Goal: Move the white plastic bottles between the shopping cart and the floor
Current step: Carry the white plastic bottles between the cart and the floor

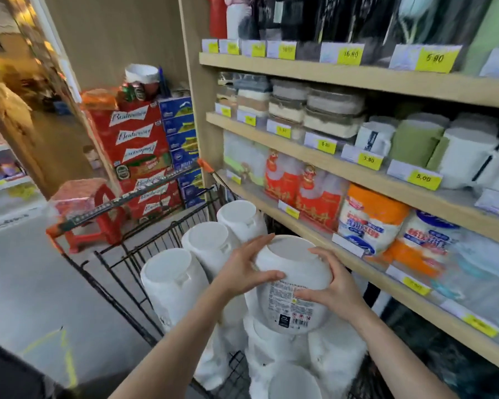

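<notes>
Step in hand: while held over the shopping cart point(121, 272), white bottle point(293, 283) either going in or coming out; cannot tell which from here.
Bottle: upside down or tipped, flat base toward the camera, printed label facing near; raised above the other bottles point(208, 243) packed in the cart.
Left hand point(242, 269): fingers spread wide, curled round the bottle's left side near the base.
Right hand point(333, 286): fingers curled round the right side, thumb across the label.
Cart: just left of the shelves point(357, 174), red boxes point(133, 145) stacked at the far end.
Floor: grey, bare patch to the left.
Next move: probably calls for keeping both palms firm on the smooth sides, and clearing the wire rim and the neighbouring bottles.
</notes>
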Tool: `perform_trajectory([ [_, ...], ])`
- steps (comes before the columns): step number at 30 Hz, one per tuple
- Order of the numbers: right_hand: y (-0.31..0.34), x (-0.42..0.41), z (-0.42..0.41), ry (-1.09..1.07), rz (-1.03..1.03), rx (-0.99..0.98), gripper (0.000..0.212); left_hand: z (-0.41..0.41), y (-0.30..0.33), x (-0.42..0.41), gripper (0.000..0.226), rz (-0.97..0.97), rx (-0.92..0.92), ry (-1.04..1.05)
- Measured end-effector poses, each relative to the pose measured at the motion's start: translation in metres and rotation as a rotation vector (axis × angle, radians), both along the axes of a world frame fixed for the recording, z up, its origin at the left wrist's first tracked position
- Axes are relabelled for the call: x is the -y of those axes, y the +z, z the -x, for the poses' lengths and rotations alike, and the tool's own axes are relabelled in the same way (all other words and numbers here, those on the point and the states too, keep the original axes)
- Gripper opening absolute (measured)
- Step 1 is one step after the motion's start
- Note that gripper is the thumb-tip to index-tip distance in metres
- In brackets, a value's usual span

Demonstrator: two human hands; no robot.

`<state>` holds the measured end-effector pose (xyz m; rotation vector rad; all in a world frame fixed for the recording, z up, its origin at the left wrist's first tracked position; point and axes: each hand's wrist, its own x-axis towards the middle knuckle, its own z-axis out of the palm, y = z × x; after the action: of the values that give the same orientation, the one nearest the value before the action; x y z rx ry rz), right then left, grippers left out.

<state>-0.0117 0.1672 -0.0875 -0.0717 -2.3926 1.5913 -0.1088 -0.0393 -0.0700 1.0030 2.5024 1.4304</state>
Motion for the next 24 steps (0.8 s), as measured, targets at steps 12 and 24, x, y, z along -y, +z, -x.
perform_trajectory([
  [12, -0.038, -0.012, 0.088, -0.32, -0.12, -0.046, 0.076, 0.117, -0.043, 0.017, 0.055, 0.571, -0.275, 0.14],
  [24, -0.065, 0.009, 0.065, -0.497, -0.392, 0.039, 0.083, 0.121, -0.057, 0.02, 0.056, 0.655, -0.364, 0.109],
])
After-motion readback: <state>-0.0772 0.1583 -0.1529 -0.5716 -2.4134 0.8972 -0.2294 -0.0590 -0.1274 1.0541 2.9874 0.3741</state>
